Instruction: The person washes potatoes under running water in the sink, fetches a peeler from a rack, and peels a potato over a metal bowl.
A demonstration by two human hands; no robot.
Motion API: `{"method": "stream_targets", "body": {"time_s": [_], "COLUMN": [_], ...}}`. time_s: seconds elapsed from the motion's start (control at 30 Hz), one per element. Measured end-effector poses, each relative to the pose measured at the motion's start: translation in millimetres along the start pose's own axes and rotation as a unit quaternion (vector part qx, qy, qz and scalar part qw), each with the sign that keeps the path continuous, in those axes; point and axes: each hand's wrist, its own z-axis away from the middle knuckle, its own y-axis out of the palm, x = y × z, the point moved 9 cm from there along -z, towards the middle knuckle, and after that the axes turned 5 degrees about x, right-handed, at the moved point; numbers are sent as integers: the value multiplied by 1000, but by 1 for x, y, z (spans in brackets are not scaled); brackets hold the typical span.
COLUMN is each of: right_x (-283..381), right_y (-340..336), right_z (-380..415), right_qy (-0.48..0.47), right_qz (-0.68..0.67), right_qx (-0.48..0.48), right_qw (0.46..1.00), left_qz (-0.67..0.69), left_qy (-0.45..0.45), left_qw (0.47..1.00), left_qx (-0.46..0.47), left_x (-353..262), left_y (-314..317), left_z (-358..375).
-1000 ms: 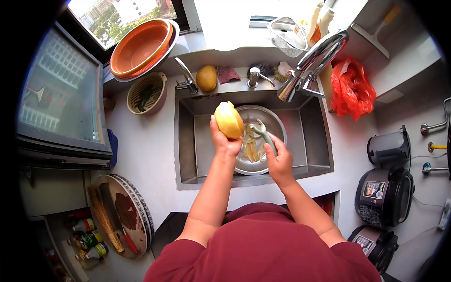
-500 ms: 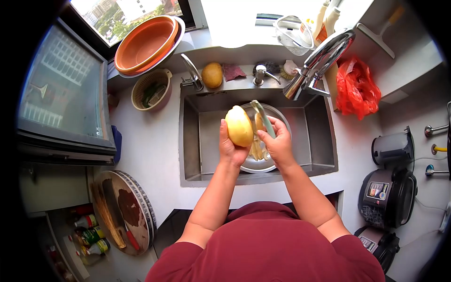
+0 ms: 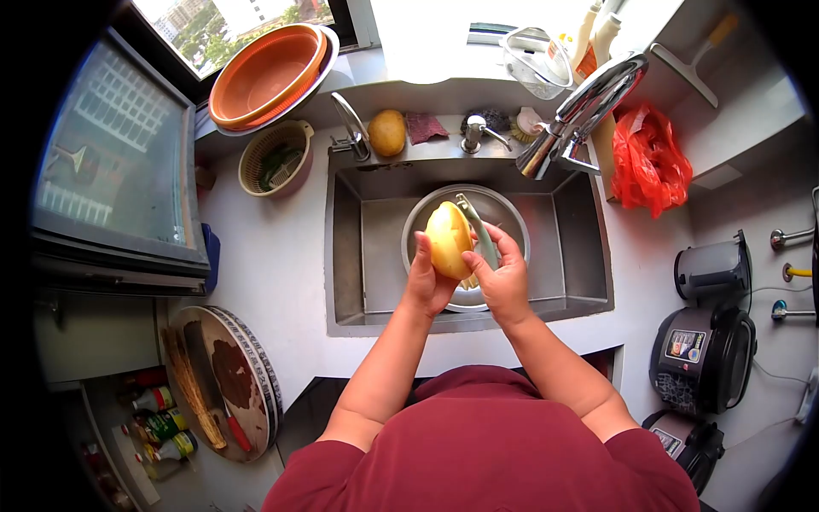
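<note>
My left hand (image 3: 428, 282) is wrapped round the underside of a large, oval yellow fruit (image 3: 449, 235), perhaps a mango, with pale and darker patches on its skin. My right hand (image 3: 505, 282) is closed on the pale green handle of a peeler (image 3: 480, 229), whose head points up and away from me. The right thumb presses against the fruit's right side. Below both hands, a round metal basin (image 3: 420, 211) stands in the sink, with peel strips (image 3: 467, 282) partly hidden by my hands.
The steel sink (image 3: 563, 247) surrounds the basin, and a tall faucet (image 3: 559, 136) leans over its right back corner. Another yellow fruit (image 3: 387, 133) sits behind the sink. At left are a strainer basket (image 3: 286, 171) and a round chopping board (image 3: 205, 341) bearing a red-handled knife (image 3: 237, 431).
The fruit has moved slightly right and down, and turned, closer to the peeler. My right thumb now touches it. The long peel strip beside the peeler no longer shows there.
</note>
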Motion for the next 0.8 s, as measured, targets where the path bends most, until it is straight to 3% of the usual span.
{"method": "stream_targets", "body": {"time_s": [0.13, 0.2, 0.3, 0.33, 0.43, 0.6, 0.8], "right_x": [0, 33, 62, 68, 66, 65, 63], "right_y": [-14, -13, -5, 0, 10, 17, 21], "right_z": [-4, -14, -21, -22, -23, -6, 13], "right_qy": [56, -60, -105, -100, -84, -72, -70], "right_qz": [25, 144, 428, 458, 516, 502, 510], "right_qx": [19, 26, 87, 92, 103, 105, 93], "right_qw": [998, 987, 894, 879, 846, 855, 852], "left_qz": [-92, -62, -75, -83, -88, -81, 36], "left_qy": [9, -17, 3, 10, 26, 48, 52], "left_qw": [995, 996, 993, 993, 993, 990, 986], "left_qx": [-44, -67, -93, -86, -78, -102, -152], "left_x": [-3, 1, -1, -3, -9, -15, -2], "left_y": [-7, -16, -20, -18, -15, -18, -26], "left_z": [3, 6, 7, 6, 0, -1, -9]}}
